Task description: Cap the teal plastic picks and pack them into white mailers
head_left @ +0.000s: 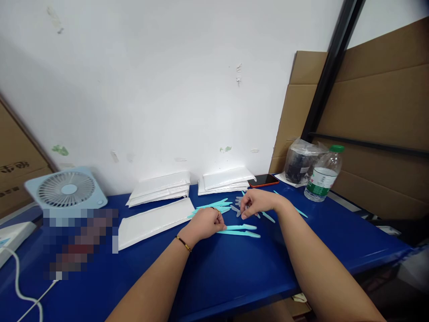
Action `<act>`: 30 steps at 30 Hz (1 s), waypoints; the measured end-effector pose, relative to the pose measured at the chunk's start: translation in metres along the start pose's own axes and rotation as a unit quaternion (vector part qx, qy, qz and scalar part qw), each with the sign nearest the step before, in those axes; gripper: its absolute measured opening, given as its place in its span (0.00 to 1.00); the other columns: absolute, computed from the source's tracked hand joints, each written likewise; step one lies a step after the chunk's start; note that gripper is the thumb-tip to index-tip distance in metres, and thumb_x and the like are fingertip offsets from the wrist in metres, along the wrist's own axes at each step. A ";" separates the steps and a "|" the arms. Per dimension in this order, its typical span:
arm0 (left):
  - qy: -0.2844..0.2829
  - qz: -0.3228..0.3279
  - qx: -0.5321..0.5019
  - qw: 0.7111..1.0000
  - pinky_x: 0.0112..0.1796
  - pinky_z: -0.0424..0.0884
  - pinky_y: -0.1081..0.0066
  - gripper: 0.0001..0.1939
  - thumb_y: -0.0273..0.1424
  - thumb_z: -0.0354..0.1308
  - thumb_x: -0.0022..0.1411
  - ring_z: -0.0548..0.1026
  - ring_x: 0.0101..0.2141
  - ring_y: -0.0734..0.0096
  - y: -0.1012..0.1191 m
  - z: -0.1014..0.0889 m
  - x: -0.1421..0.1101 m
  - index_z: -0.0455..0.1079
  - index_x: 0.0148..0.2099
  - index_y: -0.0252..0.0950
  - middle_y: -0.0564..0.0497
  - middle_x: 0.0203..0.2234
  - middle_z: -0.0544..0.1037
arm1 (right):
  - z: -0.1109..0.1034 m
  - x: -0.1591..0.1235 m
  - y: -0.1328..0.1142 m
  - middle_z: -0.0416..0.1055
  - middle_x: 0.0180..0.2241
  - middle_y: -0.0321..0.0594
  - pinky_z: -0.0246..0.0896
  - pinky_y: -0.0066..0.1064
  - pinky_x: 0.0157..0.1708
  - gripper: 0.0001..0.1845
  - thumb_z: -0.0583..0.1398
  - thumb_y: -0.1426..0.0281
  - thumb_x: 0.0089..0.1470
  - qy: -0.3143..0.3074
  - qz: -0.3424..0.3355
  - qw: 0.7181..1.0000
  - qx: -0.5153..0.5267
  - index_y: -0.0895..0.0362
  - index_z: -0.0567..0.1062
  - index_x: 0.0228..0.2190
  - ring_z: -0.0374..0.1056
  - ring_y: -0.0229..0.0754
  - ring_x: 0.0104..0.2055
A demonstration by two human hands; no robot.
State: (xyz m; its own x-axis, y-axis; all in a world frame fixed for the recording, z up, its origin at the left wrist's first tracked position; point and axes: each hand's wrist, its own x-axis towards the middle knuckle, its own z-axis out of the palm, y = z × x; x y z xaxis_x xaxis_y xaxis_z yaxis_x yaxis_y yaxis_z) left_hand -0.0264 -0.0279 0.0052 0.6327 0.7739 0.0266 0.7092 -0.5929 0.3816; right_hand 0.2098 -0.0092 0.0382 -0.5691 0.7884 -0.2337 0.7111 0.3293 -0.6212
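Observation:
My left hand (pixel 208 222) is closed on turquoise eyebrow razors (pixel 241 233); two of their ends stick out to the right from the fingers. Just behind it lies a loose heap of more turquoise razors (pixel 224 204). My right hand (pixel 255 202) bends down over small clear plastic pieces (pixel 236 210), thumb and fingertips drawn together. Whether anything is pinched there is too small to make out. Another razor (pixel 268 218) lies beneath that hand, and a further one (pixel 300 212) is to its right, partly behind the wrist.
A flat white packet (pixel 156 222) lies left of my left hand. Two stacks of white packets (pixel 161 185) (pixel 228 180) stand against the wall. A phone (pixel 264 180), a bottle (pixel 322 179) and a bagged dark container (pixel 297 164) sit at back right. A fan (pixel 69 190) stands left on the blue table (pixel 234 277).

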 end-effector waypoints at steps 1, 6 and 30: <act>0.013 -0.006 0.001 1.000 0.27 0.59 0.75 0.09 0.39 0.56 0.53 0.70 0.27 0.73 -0.001 -0.001 0.000 0.72 0.29 0.39 0.54 0.26 0.75 | 0.001 0.001 0.000 0.69 0.20 0.35 0.56 0.23 0.19 0.21 0.66 0.58 0.33 -0.025 0.004 1.000 0.006 0.60 0.78 0.29 0.62 0.33 0.19; 0.111 -0.035 0.046 0.992 0.32 0.60 0.72 0.09 0.38 0.55 0.55 0.71 0.31 0.70 -0.012 -0.012 0.001 0.71 0.29 0.39 0.53 0.28 0.75 | 0.002 0.007 0.009 0.67 0.17 0.34 0.55 0.24 0.18 0.17 0.65 0.59 0.34 0.013 0.031 0.999 -0.006 0.60 0.77 0.24 0.60 0.33 0.17; 0.139 -0.085 0.065 0.984 0.31 0.61 0.72 0.10 0.39 0.57 0.53 0.72 0.32 0.68 -0.022 -0.021 -0.002 0.71 0.30 0.38 0.52 0.28 0.75 | -0.004 0.004 0.010 0.72 0.21 0.37 0.57 0.23 0.20 0.16 0.64 0.60 0.37 0.103 0.062 0.993 -0.017 0.59 0.77 0.27 0.65 0.35 0.19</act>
State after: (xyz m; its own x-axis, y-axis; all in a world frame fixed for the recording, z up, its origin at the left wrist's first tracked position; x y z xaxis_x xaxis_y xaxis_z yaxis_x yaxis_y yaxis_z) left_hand -0.0495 -0.0119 0.0158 0.4041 0.8850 0.2314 0.8430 -0.4585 0.2812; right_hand 0.2161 -0.0003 0.0339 -0.3820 0.9125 -0.1466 0.7861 0.2374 -0.5706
